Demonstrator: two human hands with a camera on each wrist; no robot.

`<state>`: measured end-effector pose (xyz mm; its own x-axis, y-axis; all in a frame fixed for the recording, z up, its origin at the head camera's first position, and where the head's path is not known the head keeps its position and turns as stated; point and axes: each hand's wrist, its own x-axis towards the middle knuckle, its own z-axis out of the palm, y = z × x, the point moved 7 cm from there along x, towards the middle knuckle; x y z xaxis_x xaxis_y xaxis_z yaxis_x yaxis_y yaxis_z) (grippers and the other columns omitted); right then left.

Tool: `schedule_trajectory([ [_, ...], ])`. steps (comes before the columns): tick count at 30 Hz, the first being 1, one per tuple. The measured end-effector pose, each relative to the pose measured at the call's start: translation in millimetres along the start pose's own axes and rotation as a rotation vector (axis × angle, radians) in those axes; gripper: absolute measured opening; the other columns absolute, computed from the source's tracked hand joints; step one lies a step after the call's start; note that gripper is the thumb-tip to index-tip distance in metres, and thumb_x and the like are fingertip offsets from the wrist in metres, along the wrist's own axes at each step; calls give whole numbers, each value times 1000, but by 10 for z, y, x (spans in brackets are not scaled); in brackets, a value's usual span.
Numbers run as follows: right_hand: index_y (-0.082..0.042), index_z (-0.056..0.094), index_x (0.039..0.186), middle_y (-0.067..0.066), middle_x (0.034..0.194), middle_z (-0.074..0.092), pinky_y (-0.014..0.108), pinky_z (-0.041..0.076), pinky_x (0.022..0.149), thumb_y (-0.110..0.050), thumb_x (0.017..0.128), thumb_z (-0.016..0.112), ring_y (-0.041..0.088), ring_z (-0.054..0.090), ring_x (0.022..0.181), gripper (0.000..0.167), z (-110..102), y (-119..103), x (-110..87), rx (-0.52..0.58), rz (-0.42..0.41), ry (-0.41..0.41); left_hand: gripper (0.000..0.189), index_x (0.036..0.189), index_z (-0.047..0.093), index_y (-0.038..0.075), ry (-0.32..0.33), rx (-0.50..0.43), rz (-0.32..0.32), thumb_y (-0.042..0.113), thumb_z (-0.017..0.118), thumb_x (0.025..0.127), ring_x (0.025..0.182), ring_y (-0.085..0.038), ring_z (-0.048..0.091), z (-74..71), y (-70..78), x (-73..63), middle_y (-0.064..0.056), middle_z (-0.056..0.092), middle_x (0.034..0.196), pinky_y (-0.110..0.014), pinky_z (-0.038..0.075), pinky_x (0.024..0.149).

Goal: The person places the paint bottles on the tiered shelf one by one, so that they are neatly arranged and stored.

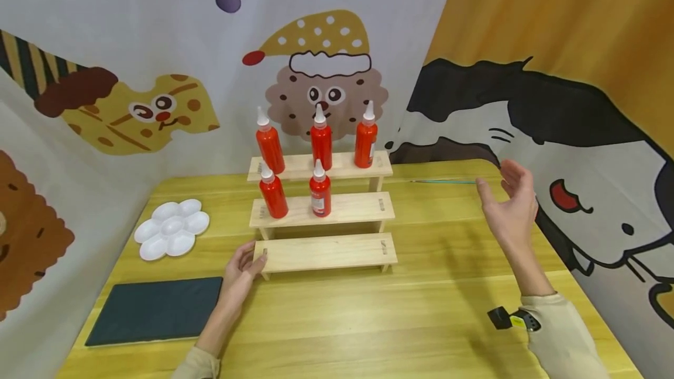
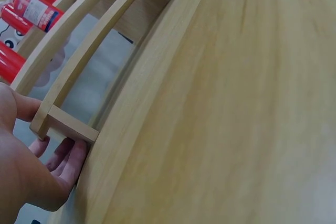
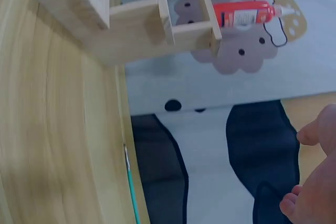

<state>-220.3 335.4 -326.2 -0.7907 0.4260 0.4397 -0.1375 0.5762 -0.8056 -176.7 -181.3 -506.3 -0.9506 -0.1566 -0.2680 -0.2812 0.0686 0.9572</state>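
Note:
A three-step wooden rack (image 1: 323, 253) stands on the yellow wooden table (image 1: 368, 320). Three red paint bottles (image 1: 321, 139) with white nozzles stand on the top step, two more (image 1: 274, 195) on the middle step, and the lowest step is bare. My left hand (image 1: 243, 266) holds the left end of the lowest step; in the left wrist view the left hand (image 2: 37, 150) has its thumb against the step's end and its fingers (image 2: 65, 156) tucked under it. My right hand (image 1: 509, 200) hovers open in the air to the right of the rack, touching nothing.
A white flower-shaped palette (image 1: 171, 228) lies left of the rack, and a dark slate board (image 1: 155, 310) lies at the front left. A thin green-handled brush (image 1: 447, 181) lies at the back right near the table's edge. Cartoon-printed cloth walls enclose the table.

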Motion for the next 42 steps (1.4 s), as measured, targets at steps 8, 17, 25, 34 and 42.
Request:
schedule_trajectory([
  [8, -18, 40, 149, 1, 153, 43, 22, 29, 118, -29, 94, 69, 13, 40, 143, 62, -306, 247, 46, -57, 102, 139, 52, 149, 42, 7, -1, -12, -4, 17, 62, 102, 98, 4, 58, 6, -39, 31, -17, 51, 143, -18, 50, 80],
  [17, -24, 27, 154, -6, 159, 31, 18, 18, 120, -30, 95, 66, 5, 27, 147, 71, -612, 584, 7, -48, 188, 263, 56, 151, 39, 5, -6, -21, -5, 18, 63, 102, 96, 5, 58, 1, -20, 4, -18, 50, 144, -19, 49, 79],
  [25, -25, 14, 160, -2, 168, 17, 22, 10, 125, -39, 93, 70, 9, 16, 155, 88, -681, 1154, -63, 11, 418, 232, 53, 148, 42, 6, -1, -28, -5, 18, 63, 102, 99, 3, 58, -4, -29, 11, -18, 51, 143, -18, 50, 80],
  [34, -29, 5, 160, 0, 171, 8, 38, 13, 128, -48, 91, 71, 20, 12, 158, 98, -503, 1707, -162, 1, 620, 107, 54, 149, 42, 8, -7, -21, -9, 19, 64, 101, 101, 6, 58, 2, -46, 29, -17, 50, 145, -17, 49, 82],
  [42, -21, 6, 162, 7, 170, 13, 41, 23, 125, -47, 91, 71, 28, 19, 156, 100, -274, 1867, -205, 41, 675, 17, 52, 148, 42, 7, 3, -26, -8, 17, 63, 101, 100, 4, 58, 5, -31, 21, -17, 51, 143, -17, 50, 81],
])
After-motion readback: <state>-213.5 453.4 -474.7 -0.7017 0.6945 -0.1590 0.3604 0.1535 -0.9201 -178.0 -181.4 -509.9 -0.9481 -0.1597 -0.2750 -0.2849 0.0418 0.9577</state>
